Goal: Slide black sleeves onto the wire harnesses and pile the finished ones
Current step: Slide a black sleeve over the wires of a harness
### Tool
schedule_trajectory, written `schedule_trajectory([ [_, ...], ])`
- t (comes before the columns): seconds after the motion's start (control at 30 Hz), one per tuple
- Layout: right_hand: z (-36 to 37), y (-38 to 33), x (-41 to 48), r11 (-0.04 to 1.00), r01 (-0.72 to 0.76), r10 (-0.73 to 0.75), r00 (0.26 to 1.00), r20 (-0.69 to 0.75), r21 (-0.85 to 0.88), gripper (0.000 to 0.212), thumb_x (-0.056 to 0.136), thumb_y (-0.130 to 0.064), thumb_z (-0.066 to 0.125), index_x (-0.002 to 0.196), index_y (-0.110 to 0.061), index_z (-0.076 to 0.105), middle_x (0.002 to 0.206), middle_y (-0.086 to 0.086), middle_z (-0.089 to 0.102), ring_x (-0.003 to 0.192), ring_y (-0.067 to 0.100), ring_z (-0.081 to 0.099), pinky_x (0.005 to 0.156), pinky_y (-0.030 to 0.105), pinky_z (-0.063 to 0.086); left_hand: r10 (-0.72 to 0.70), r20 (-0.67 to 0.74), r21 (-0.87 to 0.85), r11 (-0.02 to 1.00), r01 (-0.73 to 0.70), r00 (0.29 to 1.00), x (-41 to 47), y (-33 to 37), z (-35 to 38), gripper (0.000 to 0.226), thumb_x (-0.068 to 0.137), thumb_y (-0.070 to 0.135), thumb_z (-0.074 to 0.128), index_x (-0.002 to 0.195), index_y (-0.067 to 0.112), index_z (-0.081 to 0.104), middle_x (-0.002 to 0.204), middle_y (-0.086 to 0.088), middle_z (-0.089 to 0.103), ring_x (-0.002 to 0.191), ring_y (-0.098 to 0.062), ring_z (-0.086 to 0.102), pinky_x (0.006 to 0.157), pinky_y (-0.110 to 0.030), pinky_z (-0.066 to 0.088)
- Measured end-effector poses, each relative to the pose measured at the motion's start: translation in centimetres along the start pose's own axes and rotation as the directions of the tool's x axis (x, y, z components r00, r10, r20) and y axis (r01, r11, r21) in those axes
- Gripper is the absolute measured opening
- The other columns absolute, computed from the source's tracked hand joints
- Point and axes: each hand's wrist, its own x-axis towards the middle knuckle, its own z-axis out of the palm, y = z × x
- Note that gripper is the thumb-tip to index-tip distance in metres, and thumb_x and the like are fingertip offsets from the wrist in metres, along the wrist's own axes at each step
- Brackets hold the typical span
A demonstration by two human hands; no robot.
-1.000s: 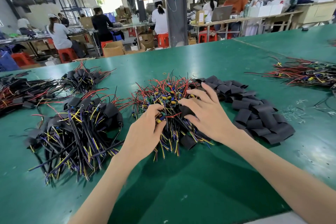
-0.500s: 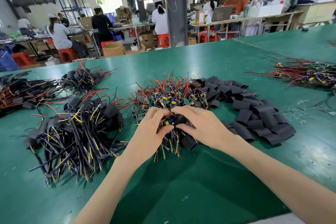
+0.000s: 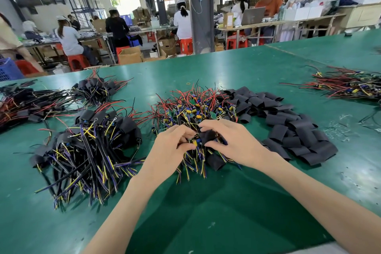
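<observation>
A heap of bare wire harnesses (image 3: 198,107) with red, black, yellow and blue wires lies in the middle of the green table (image 3: 226,212). Flat black sleeves (image 3: 288,128) are spread to its right. My left hand (image 3: 171,146) pinches one harness (image 3: 194,142) by its small board end. My right hand (image 3: 233,142) holds a black sleeve (image 3: 207,136) against that end, and the two hands almost touch. A pile of sleeved harnesses (image 3: 90,146) lies to the left.
More sleeved harnesses (image 3: 61,99) stretch along the far left. Another bundle of bare harnesses (image 3: 348,84) lies at the far right. Wire scraps (image 3: 338,128) litter the table on the right. People work at benches beyond the table's far edge.
My right hand came back from the sleeve heap with a black sleeve and met my left hand. The sleeve now sits at the end of the harness that my left hand holds.
</observation>
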Motion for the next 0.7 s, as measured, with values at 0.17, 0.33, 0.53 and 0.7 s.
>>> schedule_trajectory([
  [0.17,0.17,-0.39,0.01,0.995,0.082,-0.086,0.994,-0.062,-0.053,0.044,0.080,-0.018,0.072,0.121,-0.015,0.057,0.111,-0.005,0.066,0.095,0.021,0.059,0.081,0.037,0.048,-0.026,-0.038,-0.079,0.997,0.023,0.999,0.08,0.26,-0.04,0.036,0.072,-0.002,0.077,0.103,0.011,0.064,0.083,0.009,0.065,0.073,0.007,0.057,0.075,-0.005,0.043],
  [0.33,0.41,-0.30,-0.05,0.992,0.105,-0.108,0.993,-0.055,-0.068,0.042,0.081,-0.019,0.071,0.120,-0.014,0.056,0.109,-0.006,0.065,0.091,0.021,0.059,0.079,0.037,0.048,-0.024,-0.029,-0.092,0.996,0.022,0.999,-0.07,0.41,0.03,0.048,0.074,0.003,0.077,0.115,0.020,0.060,0.085,0.011,0.066,0.076,0.003,0.058,0.075,-0.002,0.041],
  [0.53,0.06,-0.02,-0.03,0.988,-0.038,0.032,0.999,0.042,0.152,0.048,0.082,-0.025,0.069,0.122,-0.037,0.045,0.102,-0.020,0.061,0.083,-0.004,0.049,0.079,0.027,0.046,-0.010,-0.001,-0.099,0.995,0.010,1.000,-0.11,0.55,-0.37,0.059,0.074,0.000,0.076,0.102,0.046,0.051,0.081,0.016,0.068,0.076,0.006,0.062,0.077,-0.002,0.042],
  [0.7,0.02,0.24,0.00,0.966,-0.097,0.075,0.992,0.096,0.240,0.048,0.080,-0.022,0.074,0.117,-0.036,0.048,0.100,-0.017,0.064,0.076,-0.001,0.050,0.076,0.026,0.044,-0.002,0.018,-0.098,0.995,0.004,1.000,-0.20,0.42,-0.33,0.063,0.073,0.000,0.075,0.099,0.051,0.049,0.080,0.022,0.068,0.077,0.007,0.063,0.077,-0.003,0.042],
])
